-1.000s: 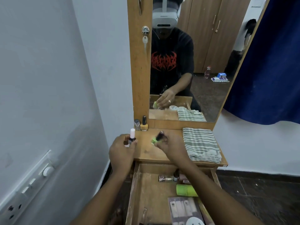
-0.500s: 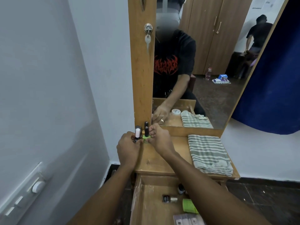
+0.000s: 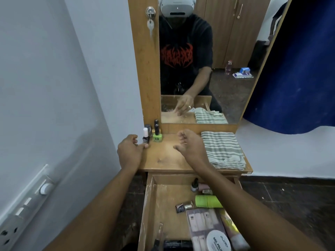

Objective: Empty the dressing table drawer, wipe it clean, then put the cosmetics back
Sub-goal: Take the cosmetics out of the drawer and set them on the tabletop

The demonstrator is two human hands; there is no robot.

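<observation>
So our left hand [image 3: 129, 153] is at the left edge of the dressing table top [image 3: 163, 160], fingers loosely curled with nothing in them, thumb tip right by the base of the dark white-capped polish bottle [image 3: 146, 137], can't tell if it's actually touching. Beside that stands the green polish bottle [image 3: 157, 137], both upright in the far left corner, with a grey-capped bottle [image 3: 148, 128] just behind. Our right hand [image 3: 190, 145] hovers over the middle of the top, fingers loosely curled too, holding nothing. A striped cloth [image 3: 222, 151] lies folded along the right edge. The drawer [image 3: 163, 196] hangs open below, with a green tube [image 3: 208, 201], a nail kit box [image 3: 201, 225] and a white tub [image 3: 218, 241] along its right side
</observation>
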